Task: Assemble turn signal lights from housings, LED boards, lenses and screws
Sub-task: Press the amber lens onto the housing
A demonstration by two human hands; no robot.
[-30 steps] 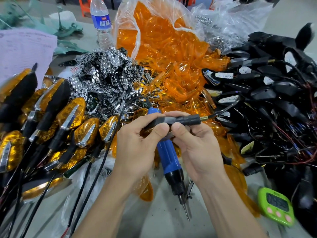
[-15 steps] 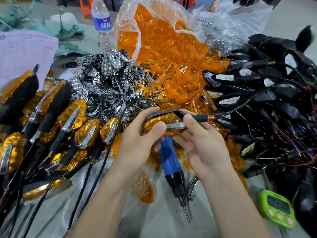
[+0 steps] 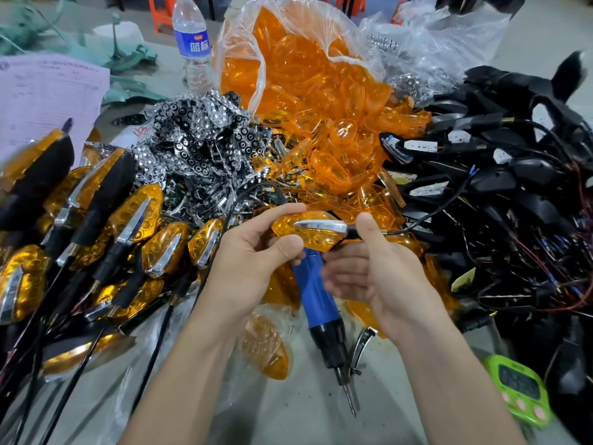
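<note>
I hold an assembled turn signal light [image 3: 308, 232], amber lens and chrome strip facing up, just above the table's middle. My left hand [image 3: 253, 258] pinches its pointed left end between index finger and thumb. My right hand [image 3: 378, 277] has its thumb over the black stem, where the wire leaves to the right; its other fingers sit beneath, blurred. A blue electric screwdriver [image 3: 316, 293] lies on the table under both hands, bit pointing toward me.
Finished amber lights [image 3: 128, 226] are stacked at left. Chrome reflectors [image 3: 199, 130] are piled behind them, beside a clear bag of orange lenses [image 3: 298, 75]. Black wired housings [image 3: 497, 175] fill the right. A green timer [image 3: 519, 390], a loose lens [image 3: 266, 348] and a water bottle [image 3: 192, 43] are also here.
The light has been turned over in my hands, from its black back facing up to the amber lens and chrome strip facing up. The screwdriver stayed on the table.
</note>
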